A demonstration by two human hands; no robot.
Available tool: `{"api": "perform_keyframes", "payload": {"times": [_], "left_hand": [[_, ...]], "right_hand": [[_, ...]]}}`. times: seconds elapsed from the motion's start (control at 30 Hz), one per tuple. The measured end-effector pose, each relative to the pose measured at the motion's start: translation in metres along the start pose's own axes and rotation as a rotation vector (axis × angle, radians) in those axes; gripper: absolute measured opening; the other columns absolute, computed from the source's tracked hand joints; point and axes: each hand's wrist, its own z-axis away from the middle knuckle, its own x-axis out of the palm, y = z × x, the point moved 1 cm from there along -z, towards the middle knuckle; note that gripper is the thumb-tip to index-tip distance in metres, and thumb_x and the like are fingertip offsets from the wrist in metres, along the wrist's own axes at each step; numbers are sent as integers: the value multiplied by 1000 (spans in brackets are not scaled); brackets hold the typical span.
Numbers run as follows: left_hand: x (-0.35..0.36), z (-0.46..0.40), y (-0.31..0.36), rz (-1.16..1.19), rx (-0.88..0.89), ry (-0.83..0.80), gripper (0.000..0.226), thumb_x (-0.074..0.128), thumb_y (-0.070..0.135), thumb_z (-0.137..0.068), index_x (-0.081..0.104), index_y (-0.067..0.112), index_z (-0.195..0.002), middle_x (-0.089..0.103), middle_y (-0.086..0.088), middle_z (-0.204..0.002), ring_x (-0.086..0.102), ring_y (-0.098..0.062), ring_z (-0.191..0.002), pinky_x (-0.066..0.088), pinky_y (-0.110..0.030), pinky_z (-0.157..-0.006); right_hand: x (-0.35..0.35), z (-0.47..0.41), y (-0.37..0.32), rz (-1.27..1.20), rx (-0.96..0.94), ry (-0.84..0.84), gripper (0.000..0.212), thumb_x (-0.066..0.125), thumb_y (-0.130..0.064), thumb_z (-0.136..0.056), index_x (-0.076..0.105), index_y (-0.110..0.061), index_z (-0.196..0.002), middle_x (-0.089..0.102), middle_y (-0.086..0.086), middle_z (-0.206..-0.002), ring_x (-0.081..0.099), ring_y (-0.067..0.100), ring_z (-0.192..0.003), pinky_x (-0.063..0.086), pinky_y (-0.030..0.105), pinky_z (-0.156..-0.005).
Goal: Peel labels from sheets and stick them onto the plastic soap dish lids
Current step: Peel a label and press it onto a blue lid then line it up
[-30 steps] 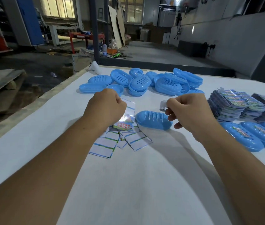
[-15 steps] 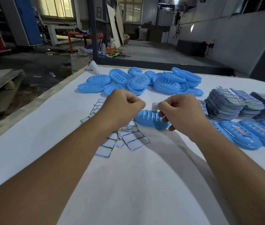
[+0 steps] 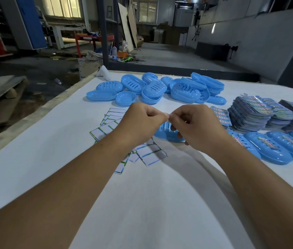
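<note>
Label: cannot make it out, presumably pinched where both hands' fingertips meet, above the counter (image 3: 160,203). Going left to right: spent backing sheets (image 3: 106,131) scattered flat at left; left hand (image 3: 140,124), fingers curled, pinching at the meeting point; right hand (image 3: 197,130), also curled in a pinch, tips touching the left's. Unlabelled blue lid (image 3: 163,132) lies directly below and just behind the hands, long axis left-right, partly hidden, right hand nearer. Fresh label stacks (image 3: 260,114) and labelled lids (image 3: 276,150) at right; unlabelled pile (image 3: 160,88) far back. Likely next: lower the label onto the lid.
</note>
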Motion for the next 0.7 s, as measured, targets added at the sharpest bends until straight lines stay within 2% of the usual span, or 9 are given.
{"api": "perform_keyframes", "payload": {"times": [0.23, 0.37, 0.47, 0.53, 0.6, 0.7], "left_hand": [[-4, -4, -1, -21, -9, 105, 27, 73, 50, -84, 78, 25, -76, 70, 22, -73, 60, 12, -74, 40, -17, -58], [-5, -5, -4, -15, -1, 78, 20, 77, 46, -83, 76, 28, -75, 70, 25, -72, 61, 16, -70, 39, -13, -57], [-5, -6, -5, -9, 0, 71, 15, 78, 39, -82, 77, 26, -75, 70, 20, -68, 61, 12, -66, 41, -12, -53], [-5, -6, -4, -3, -10, 86, 14, 76, 35, -81, 77, 23, -76, 70, 14, -67, 60, 7, -60, 42, -16, -53], [-5, -6, -4, -5, -6, 96, 15, 74, 33, -81, 76, 20, -74, 67, 9, -58, 55, 3, -50, 40, -15, -49], [-4, -6, -4, -18, 14, 96, 16, 74, 30, -81, 73, 19, -71, 55, 14, -44, 47, 1, -40, 33, -10, -39]], "right_hand": [[2, 0, 1, -13, -115, -107, 21, 57, -35, -102, 68, -42, -85, 70, -24, -77, 65, 4, -60, 47, 17, -50], [3, -2, 4, -4, -103, -95, 17, 61, -35, -100, 69, -45, -88, 70, -26, -79, 66, 3, -63, 47, 24, -56], [5, -3, 7, -1, -95, -101, 17, 63, -33, -98, 69, -47, -89, 70, -24, -78, 65, 4, -64, 47, 26, -62], [6, -3, 7, -3, -93, -114, 16, 63, -33, -98, 71, -46, -91, 69, -24, -80, 64, 4, -64, 47, 27, -64], [7, -3, 8, -8, -89, -109, 16, 64, -34, -97, 71, -47, -92, 68, -25, -81, 62, 3, -62, 45, 26, -63], [6, -3, 10, 33, -61, -48, 6, 67, -40, -94, 73, -42, -94, 68, -24, -80, 59, 0, -61, 45, 27, -61]]}}
